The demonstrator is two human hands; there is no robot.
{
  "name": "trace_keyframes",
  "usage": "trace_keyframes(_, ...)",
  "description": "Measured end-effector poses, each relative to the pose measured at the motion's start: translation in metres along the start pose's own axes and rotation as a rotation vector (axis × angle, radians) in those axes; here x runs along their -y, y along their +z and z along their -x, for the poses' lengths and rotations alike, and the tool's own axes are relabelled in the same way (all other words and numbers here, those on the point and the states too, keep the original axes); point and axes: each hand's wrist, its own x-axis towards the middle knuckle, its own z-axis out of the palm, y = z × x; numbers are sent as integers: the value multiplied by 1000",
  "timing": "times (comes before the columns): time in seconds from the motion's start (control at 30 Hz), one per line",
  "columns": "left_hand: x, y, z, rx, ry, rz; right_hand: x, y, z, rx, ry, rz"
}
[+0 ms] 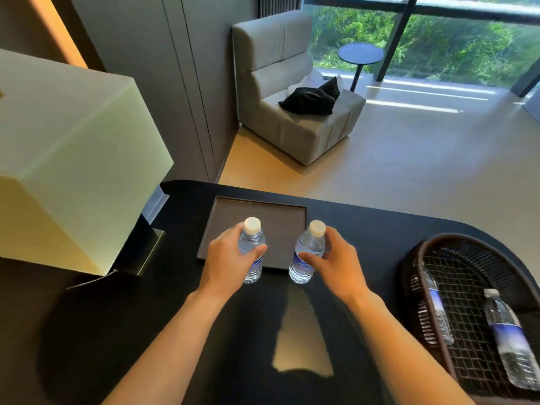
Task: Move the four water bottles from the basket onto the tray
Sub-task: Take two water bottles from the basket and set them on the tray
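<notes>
2 water bottles held upright above the near edge of the tray (257, 207): left hand (226, 260) with grip closed around the left bottle (252, 252), right hand (336, 261) with grip closed around the right bottle (306, 255). Best carried further over the tray, lowered straight down, bases set flat and apart, then released. 2 more bottles (510, 331) lying in the wicker basket (415, 276) at right. Dark glossy surface (350, 229), lamp (73, 159) at left, grey armchair (292, 112) by the window.
</notes>
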Motion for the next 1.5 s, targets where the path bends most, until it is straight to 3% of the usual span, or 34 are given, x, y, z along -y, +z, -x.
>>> trace_keyframes(0.67, 129, 0, -202, -90, 27, 32, 40, 158, -203, -24, -78, 104)
trace_keyframes(1.5, 150, 6, -232, -78, 9, 8, 37, 180, -227, -23, -78, 72)
